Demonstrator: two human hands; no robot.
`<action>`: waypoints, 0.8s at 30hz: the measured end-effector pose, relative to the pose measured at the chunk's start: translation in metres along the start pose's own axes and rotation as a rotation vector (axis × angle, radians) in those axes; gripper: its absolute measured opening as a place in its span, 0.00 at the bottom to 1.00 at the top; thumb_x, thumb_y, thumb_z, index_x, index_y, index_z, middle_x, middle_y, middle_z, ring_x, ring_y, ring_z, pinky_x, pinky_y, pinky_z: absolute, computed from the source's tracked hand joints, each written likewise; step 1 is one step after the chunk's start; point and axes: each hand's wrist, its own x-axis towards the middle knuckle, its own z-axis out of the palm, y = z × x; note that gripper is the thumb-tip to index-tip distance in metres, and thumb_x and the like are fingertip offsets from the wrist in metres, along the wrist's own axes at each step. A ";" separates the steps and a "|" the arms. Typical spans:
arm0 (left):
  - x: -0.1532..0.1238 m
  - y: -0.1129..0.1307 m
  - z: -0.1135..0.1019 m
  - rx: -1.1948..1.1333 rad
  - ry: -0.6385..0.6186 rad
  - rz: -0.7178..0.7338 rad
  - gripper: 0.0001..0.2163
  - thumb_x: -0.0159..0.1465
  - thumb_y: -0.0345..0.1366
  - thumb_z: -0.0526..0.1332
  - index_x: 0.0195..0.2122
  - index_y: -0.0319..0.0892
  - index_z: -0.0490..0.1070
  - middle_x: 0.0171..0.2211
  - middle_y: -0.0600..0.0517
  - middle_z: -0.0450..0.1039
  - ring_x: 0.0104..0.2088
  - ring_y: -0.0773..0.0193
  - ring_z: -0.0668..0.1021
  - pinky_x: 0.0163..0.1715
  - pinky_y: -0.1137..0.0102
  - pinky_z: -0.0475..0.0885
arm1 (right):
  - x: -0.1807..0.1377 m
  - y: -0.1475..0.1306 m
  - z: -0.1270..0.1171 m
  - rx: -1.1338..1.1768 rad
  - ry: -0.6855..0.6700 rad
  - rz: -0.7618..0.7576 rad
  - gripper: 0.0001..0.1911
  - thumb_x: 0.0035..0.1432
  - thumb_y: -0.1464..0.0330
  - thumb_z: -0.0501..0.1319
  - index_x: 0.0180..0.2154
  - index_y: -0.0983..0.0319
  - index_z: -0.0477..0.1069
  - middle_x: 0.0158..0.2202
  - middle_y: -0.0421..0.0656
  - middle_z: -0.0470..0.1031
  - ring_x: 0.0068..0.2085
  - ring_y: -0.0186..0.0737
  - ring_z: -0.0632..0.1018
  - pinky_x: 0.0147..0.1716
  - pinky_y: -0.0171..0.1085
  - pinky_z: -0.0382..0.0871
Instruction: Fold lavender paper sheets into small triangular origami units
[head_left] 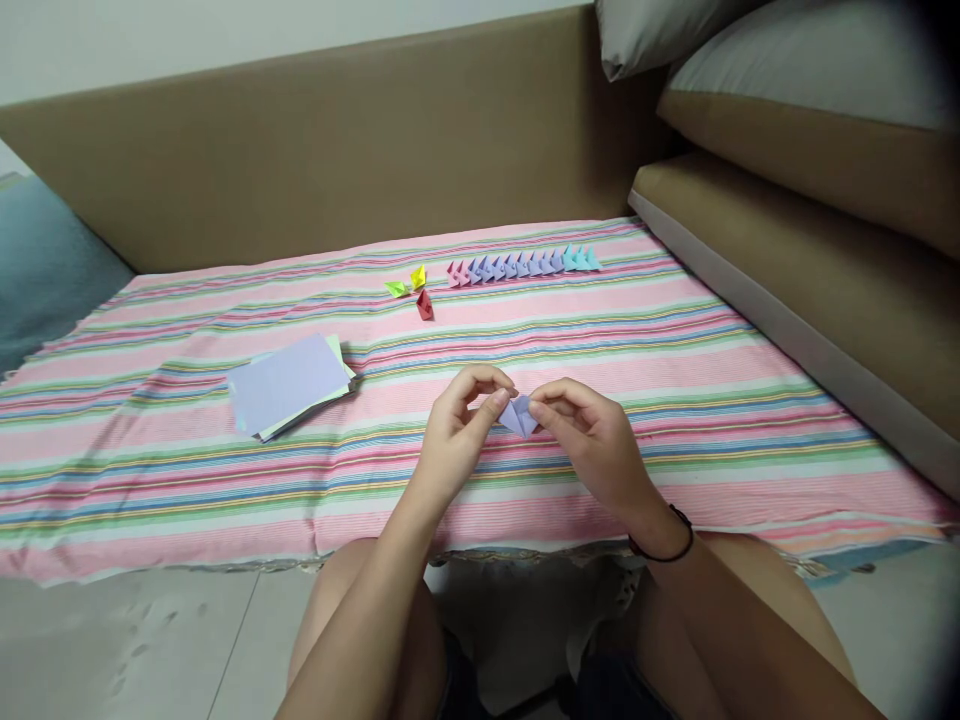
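Note:
My left hand (459,425) and my right hand (592,435) meet above the striped cloth (675,400), both pinching a small folded piece of lilac paper (519,414) between fingertips. The fingers of each hand are curled in on the paper. A black band circles my right wrist. To the left lies a stack of coloured paper sheets (289,385), lilac on top. Farther back runs a row of several folded paper pieces (521,265), pink, lilac and turquoise. Beside that row sit three loose folded pieces, green, yellow (418,276) and red (424,304).
The cloth covers a low brown sofa seat with a backrest (337,150) behind. Brown cushions (825,260) and grey pillows are stacked on the right. My bare knees are below the seat's front edge, over a pale tiled floor (135,640).

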 end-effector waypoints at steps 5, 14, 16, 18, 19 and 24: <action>0.000 0.007 -0.007 0.125 -0.162 0.009 0.09 0.57 0.36 0.64 0.33 0.43 0.64 0.34 0.52 0.66 0.38 0.64 0.73 0.33 0.72 0.71 | 0.001 0.002 -0.002 -0.021 0.021 -0.034 0.03 0.57 0.68 0.61 0.32 0.61 0.71 0.31 0.40 0.73 0.33 0.35 0.76 0.33 0.34 0.71; -0.001 0.003 -0.012 0.479 -0.200 0.250 0.07 0.57 0.35 0.64 0.31 0.43 0.66 0.33 0.51 0.68 0.36 0.64 0.72 0.28 0.73 0.72 | 0.003 0.002 -0.005 0.035 0.051 -0.009 0.03 0.56 0.67 0.62 0.32 0.60 0.71 0.30 0.38 0.73 0.32 0.34 0.76 0.32 0.34 0.72; -0.001 0.001 -0.012 0.499 -0.161 0.341 0.07 0.57 0.35 0.65 0.29 0.42 0.66 0.32 0.50 0.69 0.37 0.64 0.74 0.30 0.73 0.73 | 0.003 0.003 -0.004 0.091 0.084 0.017 0.04 0.56 0.67 0.62 0.32 0.60 0.71 0.30 0.39 0.73 0.32 0.35 0.76 0.33 0.35 0.73; 0.000 0.000 -0.013 0.511 -0.100 0.418 0.08 0.55 0.34 0.67 0.26 0.41 0.66 0.33 0.49 0.71 0.37 0.64 0.75 0.30 0.73 0.73 | 0.004 0.005 -0.004 0.148 0.122 0.039 0.04 0.57 0.65 0.62 0.33 0.60 0.71 0.31 0.39 0.74 0.32 0.35 0.77 0.34 0.36 0.74; 0.000 0.000 -0.013 0.517 -0.070 0.447 0.09 0.54 0.34 0.67 0.25 0.41 0.66 0.33 0.49 0.72 0.37 0.64 0.75 0.30 0.73 0.73 | 0.004 0.006 -0.004 0.168 0.140 0.045 0.05 0.57 0.65 0.62 0.33 0.60 0.71 0.33 0.40 0.75 0.33 0.35 0.77 0.34 0.37 0.75; -0.001 -0.001 -0.009 0.536 0.054 0.486 0.09 0.53 0.32 0.68 0.24 0.41 0.67 0.37 0.47 0.77 0.39 0.62 0.78 0.34 0.71 0.74 | 0.002 0.009 -0.001 0.195 0.208 0.017 0.05 0.58 0.65 0.61 0.34 0.59 0.71 0.39 0.42 0.76 0.37 0.36 0.78 0.38 0.38 0.75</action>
